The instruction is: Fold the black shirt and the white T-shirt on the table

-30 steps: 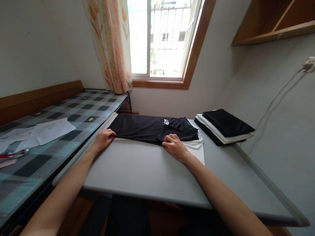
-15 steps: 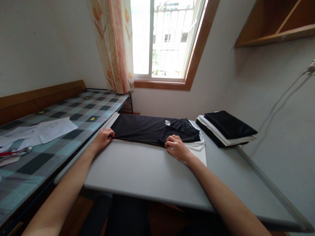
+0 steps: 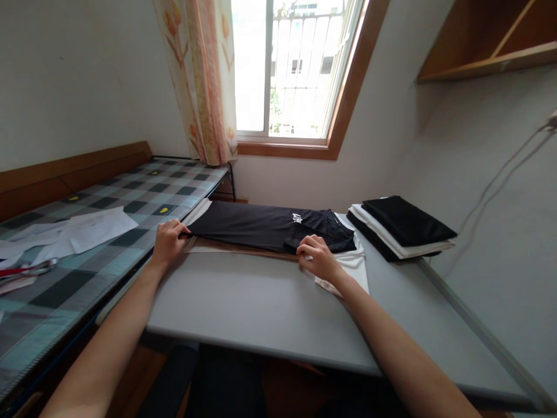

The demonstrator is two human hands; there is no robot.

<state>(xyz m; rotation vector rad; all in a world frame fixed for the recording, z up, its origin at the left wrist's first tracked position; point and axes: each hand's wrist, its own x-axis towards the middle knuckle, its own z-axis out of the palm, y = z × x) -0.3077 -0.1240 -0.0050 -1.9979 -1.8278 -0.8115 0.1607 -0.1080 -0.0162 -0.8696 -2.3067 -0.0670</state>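
Observation:
A black garment [image 3: 261, 226] with small white lettering lies folded across the far part of the grey table [image 3: 261, 307]. It rests on a white garment [image 3: 348, 264] and a thin brown board edge shows beneath it. My left hand [image 3: 167, 241] pinches the black garment's left near corner, lifting it slightly. My right hand [image 3: 317, 256] grips the near edge of the black garment towards its right end, fingers curled.
A stack of folded black and white clothes [image 3: 400, 226] sits at the table's far right. A bed with a checked cover [image 3: 87, 232] runs along the left, with white papers [image 3: 82, 229] on it. A window with a curtain [image 3: 204, 81] is behind, and a wooden shelf [image 3: 487, 40] hangs upper right.
Both hands have drawn the near edge of the black garment up and away from me, uncovering the brown board and white cloth below. My left hand shifted left and farther.

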